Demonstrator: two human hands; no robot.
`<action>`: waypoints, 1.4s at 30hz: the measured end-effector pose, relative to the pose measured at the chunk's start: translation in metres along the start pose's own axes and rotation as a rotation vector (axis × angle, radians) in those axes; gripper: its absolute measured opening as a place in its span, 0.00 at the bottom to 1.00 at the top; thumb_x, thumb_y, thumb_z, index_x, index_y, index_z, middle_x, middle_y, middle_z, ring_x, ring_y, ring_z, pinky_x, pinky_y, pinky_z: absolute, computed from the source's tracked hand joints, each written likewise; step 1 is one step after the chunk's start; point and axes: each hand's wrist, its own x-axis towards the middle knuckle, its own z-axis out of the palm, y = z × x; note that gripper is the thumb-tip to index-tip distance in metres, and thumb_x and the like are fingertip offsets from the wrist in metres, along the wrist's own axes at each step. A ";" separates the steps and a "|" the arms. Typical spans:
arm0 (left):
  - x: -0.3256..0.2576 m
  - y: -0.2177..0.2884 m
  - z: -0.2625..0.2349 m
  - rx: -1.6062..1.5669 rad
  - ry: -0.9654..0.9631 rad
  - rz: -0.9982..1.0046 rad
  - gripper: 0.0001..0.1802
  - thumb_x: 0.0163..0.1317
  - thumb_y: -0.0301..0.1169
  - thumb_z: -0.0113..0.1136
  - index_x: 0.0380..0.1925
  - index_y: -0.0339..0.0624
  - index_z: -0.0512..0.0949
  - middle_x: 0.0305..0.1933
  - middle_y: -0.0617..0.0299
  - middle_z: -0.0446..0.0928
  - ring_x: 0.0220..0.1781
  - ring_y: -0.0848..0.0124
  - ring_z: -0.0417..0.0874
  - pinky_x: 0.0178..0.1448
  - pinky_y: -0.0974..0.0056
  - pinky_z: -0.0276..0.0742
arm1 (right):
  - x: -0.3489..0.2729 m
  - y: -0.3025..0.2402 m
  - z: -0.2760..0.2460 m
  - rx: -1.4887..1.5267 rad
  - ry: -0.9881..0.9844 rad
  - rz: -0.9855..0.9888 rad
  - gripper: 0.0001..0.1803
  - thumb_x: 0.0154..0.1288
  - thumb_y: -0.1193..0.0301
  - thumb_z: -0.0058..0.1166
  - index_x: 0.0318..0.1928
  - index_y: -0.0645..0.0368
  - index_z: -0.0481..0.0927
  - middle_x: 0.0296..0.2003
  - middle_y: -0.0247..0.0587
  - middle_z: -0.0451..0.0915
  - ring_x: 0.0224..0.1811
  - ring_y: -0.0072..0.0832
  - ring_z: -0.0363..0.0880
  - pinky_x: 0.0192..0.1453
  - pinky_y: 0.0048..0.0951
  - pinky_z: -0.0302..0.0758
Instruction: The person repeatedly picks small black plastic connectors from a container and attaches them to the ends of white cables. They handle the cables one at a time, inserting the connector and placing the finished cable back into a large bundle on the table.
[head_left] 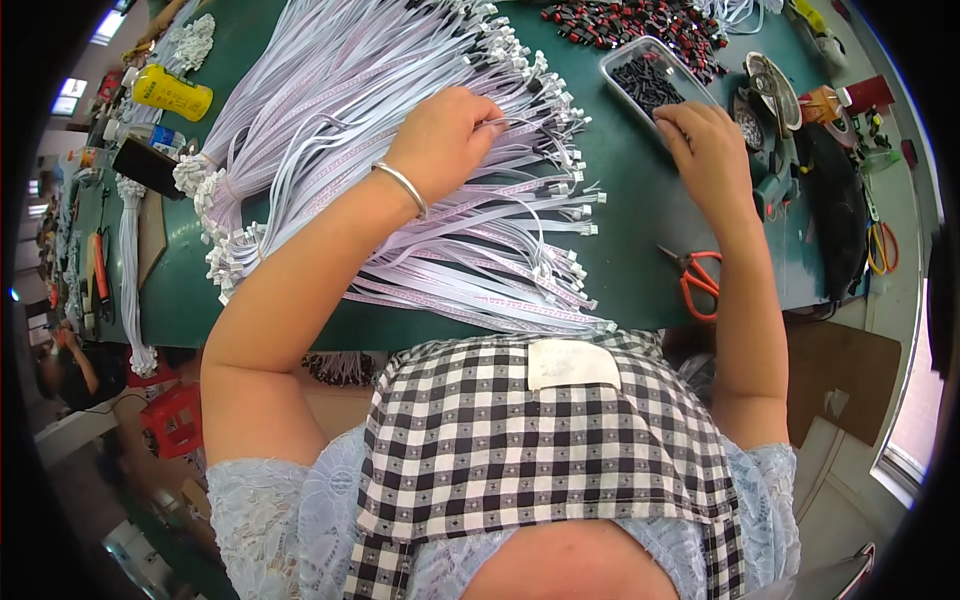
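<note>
A wide spread of white flat cables [330, 150] with small white connectors at both ends covers the middle of the green table. Over their right part, my left hand [447, 140] is closed in a pinch, its fingertips at a white flat cable. To the right stands a clear plastic tray [606, 66] holding many small black tube-like pieces [645, 84]. My right hand [708, 155] is over the tray's near corner, thumb and fingers bent together. Whatever small thing lies between those fingertips is hidden. A silver bangle circles my left wrist.
Orange-handled pliers [698, 280] lie beside my right forearm. Behind the tray is a heap of red and black parts [640, 25]. A yellow bottle [172, 92] and a dark phone [148, 167] are at the left. Metal dishes [772, 88] and orange-handled scissors [883, 247] are at the right.
</note>
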 end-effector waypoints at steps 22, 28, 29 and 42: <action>-0.037 0.036 0.011 0.086 -0.059 0.461 0.12 0.45 0.22 0.66 0.32 0.46 0.80 0.37 0.63 0.75 0.41 0.61 0.75 0.46 0.57 0.71 | 0.014 0.046 0.003 0.152 -0.476 0.096 0.10 0.57 0.73 0.54 0.40 0.61 0.79 0.37 0.46 0.78 0.43 0.44 0.77 0.48 0.36 0.73; -0.031 0.049 -0.007 -0.224 -0.125 0.210 0.09 0.51 0.19 0.62 0.34 0.40 0.80 0.41 0.58 0.78 0.45 0.61 0.80 0.50 0.62 0.76 | 0.010 0.044 0.011 -0.091 -0.400 0.054 0.06 0.59 0.69 0.51 0.34 0.57 0.77 0.34 0.41 0.78 0.40 0.42 0.78 0.42 0.40 0.74; -0.031 0.050 -0.006 -0.312 -0.118 0.159 0.09 0.52 0.18 0.62 0.34 0.40 0.80 0.41 0.58 0.78 0.44 0.63 0.79 0.49 0.63 0.75 | 0.009 0.043 0.011 -0.115 -0.382 0.045 0.06 0.59 0.69 0.51 0.34 0.57 0.77 0.33 0.41 0.78 0.39 0.42 0.78 0.42 0.40 0.74; -0.053 0.055 0.012 -0.605 -0.244 0.004 0.07 0.61 0.26 0.62 0.37 0.35 0.81 0.34 0.62 0.78 0.35 0.75 0.76 0.41 0.72 0.72 | 0.011 0.038 -0.015 0.183 -0.209 -0.063 0.10 0.58 0.78 0.51 0.42 0.60 0.80 0.35 0.48 0.79 0.40 0.47 0.77 0.45 0.41 0.74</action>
